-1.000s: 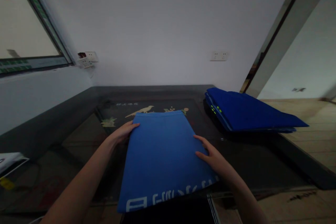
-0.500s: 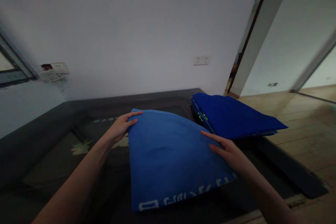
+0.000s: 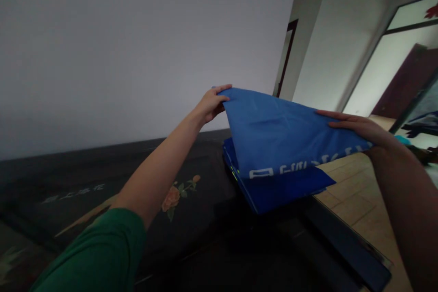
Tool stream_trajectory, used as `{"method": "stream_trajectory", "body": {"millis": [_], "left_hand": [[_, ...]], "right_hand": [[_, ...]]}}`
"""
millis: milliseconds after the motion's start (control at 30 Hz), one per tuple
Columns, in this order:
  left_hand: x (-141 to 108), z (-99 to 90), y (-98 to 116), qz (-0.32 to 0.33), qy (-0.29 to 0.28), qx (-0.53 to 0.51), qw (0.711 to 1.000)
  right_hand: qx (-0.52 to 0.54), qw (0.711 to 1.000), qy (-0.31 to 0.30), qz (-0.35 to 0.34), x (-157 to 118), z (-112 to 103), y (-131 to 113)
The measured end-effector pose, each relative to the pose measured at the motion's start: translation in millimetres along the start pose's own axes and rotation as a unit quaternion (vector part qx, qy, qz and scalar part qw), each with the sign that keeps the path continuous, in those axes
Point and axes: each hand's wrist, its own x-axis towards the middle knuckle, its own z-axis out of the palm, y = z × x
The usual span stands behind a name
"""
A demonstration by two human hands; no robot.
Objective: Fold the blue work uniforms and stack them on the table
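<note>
Two hands show: one left hand (image 3: 211, 104) and one right hand (image 3: 364, 127). Between them is one light blue cloth (image 3: 273, 125), bearing one row of white characters. One dark blue pile (image 3: 287, 191) lies on one black bench (image 3: 222, 255); its layers number more than one, but the exact count cannot be told. One green sleeve (image 3: 99, 251) and one large printed rose (image 3: 171, 198) are visible.

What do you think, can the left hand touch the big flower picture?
Probably not now: the left hand is holding the light blue cloth, though nothing covers the big flower picture.
</note>
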Motion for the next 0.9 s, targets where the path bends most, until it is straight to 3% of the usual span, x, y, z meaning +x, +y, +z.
{"method": "stream_trajectory", "body": {"millis": [67, 133, 233, 300, 367, 467, 667, 900], "left_hand": [[18, 11.9, -25, 0.000, 0.003, -0.026, 1.000], [21, 19.4, -68, -0.061, 0.015, -0.020, 0.998], [0, 23.2, -147, -0.248, 0.042, 0.043, 0.967], [-19, 22.1, -190, -0.300, 0.042, 0.056, 0.951], [-31, 19.8, -217, -0.299, 0.048, 0.053, 0.952], [-28, 18.3, -233, -0.257, 0.068, 0.067, 0.962], [-8, 24.6, -229, -0.208, 0.089, 0.116, 0.967], [-28, 18.0, -231, -0.179, 0.105, 0.183, 0.961]], "right_hand": [[0.013, 0.998, -0.025, 0.048, 21, -12, 20], [0.040, 0.991, -0.086, 0.092, 35, -14, 56], [0.054, 0.971, -0.181, 0.149, 40, -5, 124], [0.036, 0.964, -0.207, 0.162, 36, 3, 163], [0.015, 0.969, -0.196, 0.150, 29, 8, 187], [-0.015, 0.977, -0.173, 0.128, 20, 11, 194], [-0.059, 0.988, -0.128, 0.057, 14, 8, 168], [-0.094, 0.986, -0.116, 0.070, 9, 11, 184]]}}
